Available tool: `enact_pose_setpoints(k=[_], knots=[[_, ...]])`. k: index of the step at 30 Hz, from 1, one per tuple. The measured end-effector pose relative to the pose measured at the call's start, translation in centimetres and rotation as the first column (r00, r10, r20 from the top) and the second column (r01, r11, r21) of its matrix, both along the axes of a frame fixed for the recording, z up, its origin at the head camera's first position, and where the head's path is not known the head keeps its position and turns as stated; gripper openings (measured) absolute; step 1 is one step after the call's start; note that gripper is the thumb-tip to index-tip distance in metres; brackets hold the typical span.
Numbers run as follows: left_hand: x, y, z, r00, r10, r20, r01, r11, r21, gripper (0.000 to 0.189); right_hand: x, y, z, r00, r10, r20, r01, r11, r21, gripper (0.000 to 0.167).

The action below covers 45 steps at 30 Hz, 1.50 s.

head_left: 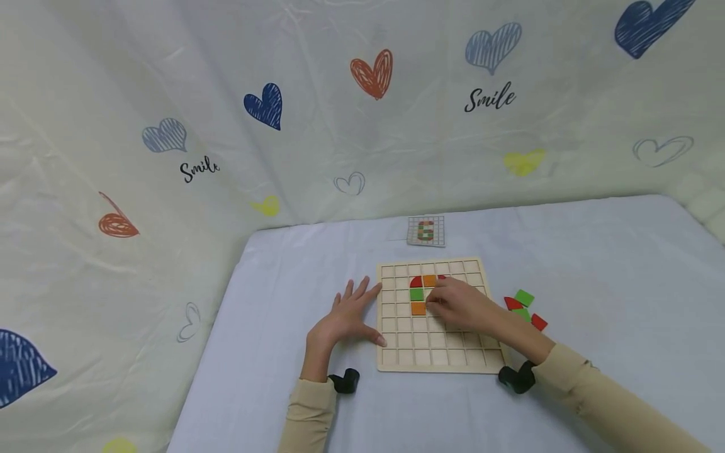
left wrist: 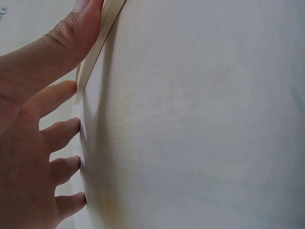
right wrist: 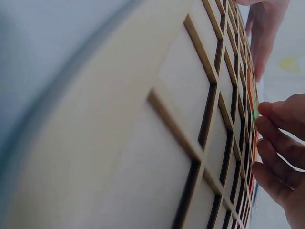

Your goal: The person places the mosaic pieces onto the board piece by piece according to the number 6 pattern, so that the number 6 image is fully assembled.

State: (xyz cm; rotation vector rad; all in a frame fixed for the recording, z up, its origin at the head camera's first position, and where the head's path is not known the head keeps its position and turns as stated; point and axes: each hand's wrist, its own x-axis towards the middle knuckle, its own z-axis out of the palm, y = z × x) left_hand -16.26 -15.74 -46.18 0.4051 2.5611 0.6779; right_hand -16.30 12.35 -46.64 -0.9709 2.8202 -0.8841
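A square wooden grid board (head_left: pixel 396 360) lies on the white-covered table. Set in its cells are a red rounded tile (head_left: pixel 416 282), a green square tile (head_left: pixel 416 294) and orange tiles (head_left: pixel 418 309), with another red piece partly behind the right hand. My left hand (head_left: pixel 349 318) has its fingers spread, its thumb and a fingertip touching the board's left edge. My right hand (head_left: pixel 461 304) is over the middle of the grid, beside the lower orange tile. In the right wrist view, its thumb and fingertips pinch at a bit of green tile (right wrist: pixel 256 113), mostly hidden.
Loose green and red tiles (head_left: pixel 523 298) lie to the right of the board. A card (head_left: pixel 426 231) with a small coloured grid pattern lies behind it. Black wrist devices (head_left: pixel 347 381) show at both wrists. A curtain with hearts hangs behind the table.
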Motion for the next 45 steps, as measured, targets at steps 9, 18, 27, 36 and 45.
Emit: enact_pose_setpoints(k=[9,18,27,36,45], knots=[[0.1,0.2,0.3,1.0,0.009,0.01,-0.009,1.0,-0.004,0.117,0.6,2.4,0.7,0.997,-0.069,-0.018,0.069,0.997,0.022,0.005],[0.1,0.1,0.1,1.0,0.009,-0.004,-0.009,1.0,-0.006,0.118,0.8,4.9,1.4,0.991,-0.132,0.024,0.132,0.991,0.015,0.004],[0.1,0.2,0.1,1.0,0.003,-0.003,-0.003,1.0,-0.001,0.117,1.3,7.8,1.3,0.985,-0.165,0.041,0.164,0.986,0.04,0.006],[0.1,0.1,0.0,1.0,0.008,-0.006,-0.008,1.0,0.005,0.117,1.7,10.5,1.0,0.983,-0.18,0.027,0.178,0.982,0.061,0.011],[0.2,0.2,0.2,1.0,0.0,-0.01,0.0,1.0,0.008,0.116,2.0,12.9,0.5,0.972,-0.233,-0.031,0.235,0.97,0.065,0.015]])
